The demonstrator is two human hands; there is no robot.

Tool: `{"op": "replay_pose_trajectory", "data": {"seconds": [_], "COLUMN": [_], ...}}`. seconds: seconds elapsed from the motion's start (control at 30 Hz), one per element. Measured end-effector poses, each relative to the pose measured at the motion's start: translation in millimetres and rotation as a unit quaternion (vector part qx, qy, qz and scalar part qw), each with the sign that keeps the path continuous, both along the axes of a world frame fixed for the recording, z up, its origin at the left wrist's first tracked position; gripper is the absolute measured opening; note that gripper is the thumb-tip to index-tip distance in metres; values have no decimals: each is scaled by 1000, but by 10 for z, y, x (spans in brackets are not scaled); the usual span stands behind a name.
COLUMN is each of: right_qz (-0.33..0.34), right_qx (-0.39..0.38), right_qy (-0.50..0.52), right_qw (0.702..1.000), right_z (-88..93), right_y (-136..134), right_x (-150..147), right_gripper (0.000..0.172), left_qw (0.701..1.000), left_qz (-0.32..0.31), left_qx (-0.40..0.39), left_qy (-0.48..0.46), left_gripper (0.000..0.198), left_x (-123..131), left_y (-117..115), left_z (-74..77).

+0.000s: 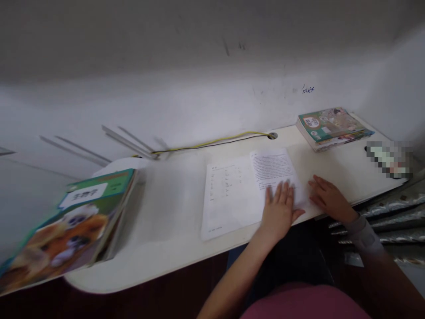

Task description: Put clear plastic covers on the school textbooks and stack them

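Observation:
An open book (232, 195) with white printed pages lies on the white desk (166, 212). Across the lower part of its right page rests my left hand (279, 208), flat with the fingers spread. My right hand (332, 199) is just right of the book, near the desk's front edge; its fingers are stretched out and it holds nothing. A pale band circles the right wrist.
A stack of books (335, 126) stands at the back right, near a phone (388, 159) blurred out in part. Another stack of books (83, 221) is at the left end. A yellow cable (212, 141) runs along the wall into a round desk hole (272, 136).

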State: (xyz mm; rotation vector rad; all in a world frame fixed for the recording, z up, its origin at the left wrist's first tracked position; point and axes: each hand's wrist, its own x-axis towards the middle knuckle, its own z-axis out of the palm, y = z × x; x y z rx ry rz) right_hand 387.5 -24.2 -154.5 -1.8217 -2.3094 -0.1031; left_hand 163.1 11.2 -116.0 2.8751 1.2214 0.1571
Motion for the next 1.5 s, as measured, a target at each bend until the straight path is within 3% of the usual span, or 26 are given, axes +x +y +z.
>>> {"op": "replay_pose_trajectory", "data": {"seconds": [0.1, 0.27, 0.47, 0.73, 1.5], "right_qz": [-10, -6, -7, -9, -3], "right_qx": [-22, -37, -22, -33, -42], "right_qy": [-10, -29, -24, -30, -35], "right_qw": [1000, 999, 999, 999, 999], "right_z": [-19, -80, -84, -41, -48], "right_y": [205, 370, 340, 350, 356], "right_x": [139, 135, 100, 95, 102], "right_gripper": [60, 65, 66, 66, 70], "left_qw": [998, 998, 998, 998, 996], "left_qz": [61, 40, 27, 8, 13], "left_qx": [10, -38, -53, -58, -77], "left_qy": [19, 39, 38, 28, 35], "left_gripper": [65, 67, 68, 69, 71], "left_x": [-90, -87, 4, -57, 121], "left_y": [137, 233, 245, 215, 211], "left_z": [12, -78, -98, -104, -101]}}
